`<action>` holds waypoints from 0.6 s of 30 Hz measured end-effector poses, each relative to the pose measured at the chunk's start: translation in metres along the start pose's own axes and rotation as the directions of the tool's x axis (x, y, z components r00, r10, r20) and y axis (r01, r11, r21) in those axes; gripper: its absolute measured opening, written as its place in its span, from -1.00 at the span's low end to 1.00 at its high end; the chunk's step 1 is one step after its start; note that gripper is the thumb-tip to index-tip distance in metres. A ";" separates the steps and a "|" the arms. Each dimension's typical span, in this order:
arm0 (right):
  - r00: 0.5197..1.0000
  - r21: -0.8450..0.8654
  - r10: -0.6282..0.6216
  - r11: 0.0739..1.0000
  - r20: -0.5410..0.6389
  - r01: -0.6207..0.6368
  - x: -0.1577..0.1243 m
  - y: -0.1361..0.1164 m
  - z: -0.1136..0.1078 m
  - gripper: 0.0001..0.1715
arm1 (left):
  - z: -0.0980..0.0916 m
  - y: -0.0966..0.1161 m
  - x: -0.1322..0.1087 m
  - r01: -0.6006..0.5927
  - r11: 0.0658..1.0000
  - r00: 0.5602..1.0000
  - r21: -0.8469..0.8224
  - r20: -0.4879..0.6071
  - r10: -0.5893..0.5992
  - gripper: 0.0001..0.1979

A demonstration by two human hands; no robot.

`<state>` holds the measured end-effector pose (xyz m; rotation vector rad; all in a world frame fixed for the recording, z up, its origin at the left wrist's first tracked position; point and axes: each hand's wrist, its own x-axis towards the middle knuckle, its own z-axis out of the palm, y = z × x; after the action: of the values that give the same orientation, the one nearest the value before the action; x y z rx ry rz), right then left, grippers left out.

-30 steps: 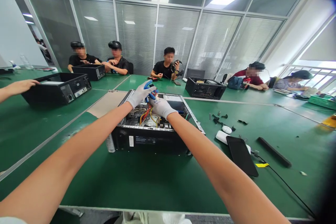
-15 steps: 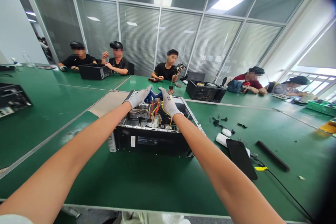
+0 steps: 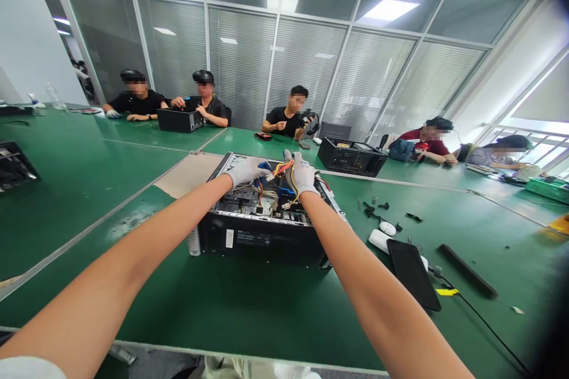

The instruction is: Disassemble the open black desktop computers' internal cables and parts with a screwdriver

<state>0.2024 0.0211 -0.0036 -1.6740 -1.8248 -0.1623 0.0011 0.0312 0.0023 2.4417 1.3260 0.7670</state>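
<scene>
head view: black computer case (image 3: 284,249) bears white label (image 3: 229,238), its print unreadable.

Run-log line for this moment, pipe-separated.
right hand: holding coloured cables | left hand: at their end, grip unclear | computer case: open, on green table

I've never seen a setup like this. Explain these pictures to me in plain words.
No machine here: you see a person's gloved left hand and right hand, filmed by a camera on that person's head. The right hand holds coloured wires above an open computer case; the left hand is at the wires' end, but any grip there is unclear. To the case's right, the green table bears a black phone, a dark strip and small black parts. Other people sit across the table.
</scene>
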 end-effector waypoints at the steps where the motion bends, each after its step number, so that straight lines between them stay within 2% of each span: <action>1: 0.999 -0.027 -0.010 1.000 0.039 0.011 -0.002 -0.004 0.000 -0.42 | -0.002 0.000 0.000 -0.012 1.000 0.999 0.000 -0.051 0.012 -0.71; 4: 0.995 -0.093 -0.061 0.993 0.075 0.068 -0.003 -0.012 0.000 -0.42 | -0.003 0.001 -0.001 -0.030 0.999 0.996 0.012 -0.085 0.031 -0.69; 7: 0.999 -0.163 -0.041 0.986 0.036 0.046 0.000 -0.011 0.002 -0.34 | 0.001 0.003 -0.002 -0.002 1.000 1.000 0.019 -0.001 0.002 -0.70; 10: 0.987 -0.169 0.070 0.985 0.146 -0.045 0.005 -0.004 0.004 -0.31 | 0.010 0.006 -0.001 0.052 0.998 0.991 0.037 0.118 -0.056 -0.75; 12: 0.967 -0.139 0.102 0.988 0.234 -0.070 0.007 0.001 0.006 -0.34 | 0.016 0.007 0.001 0.053 0.998 0.980 0.044 0.188 -0.060 -0.76; 16: 0.959 0.103 0.075 0.989 0.274 -0.106 0.005 0.009 0.014 -0.40 | 0.026 0.005 0.001 0.076 0.997 0.969 -0.013 0.239 -0.070 -0.68; 18: 0.956 0.285 0.086 0.943 0.281 -0.169 0.003 0.012 0.018 -0.40 | 0.027 0.004 0.002 0.100 0.991 0.969 -0.088 0.234 -0.077 -0.62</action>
<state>0.2066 0.0348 -0.0204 -1.6421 -1.8096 0.4031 0.0197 0.0311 -0.0181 2.2954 1.2670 0.4976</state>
